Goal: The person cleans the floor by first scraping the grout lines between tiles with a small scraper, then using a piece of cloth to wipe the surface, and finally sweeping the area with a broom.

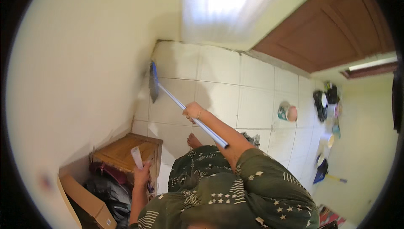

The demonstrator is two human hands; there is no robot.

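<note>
My right hand (194,111) is closed around the pale metallic handle of a broom (170,94). The handle slants from beside my right forearm up to the left. Its blue head with dark bristles lies against the foot of the left wall, on the tiles. At the lower left, my left hand (143,173) grips a whitish, translucent tube-shaped thing (136,157), whose exact kind I cannot make out. That hand is over the edge of a low wooden cabinet (126,147). My bare foot (193,141) shows on the floor below the broom.
A cardboard box (90,197) and dark bags (111,187) sit at the lower left. Rightward on the tiled floor (254,107) stands a small bucket (288,113). Black bags (321,105) and a blue dustpan (321,173) line the right wall. A brown door (328,27) and white curtain (223,6) are ahead.
</note>
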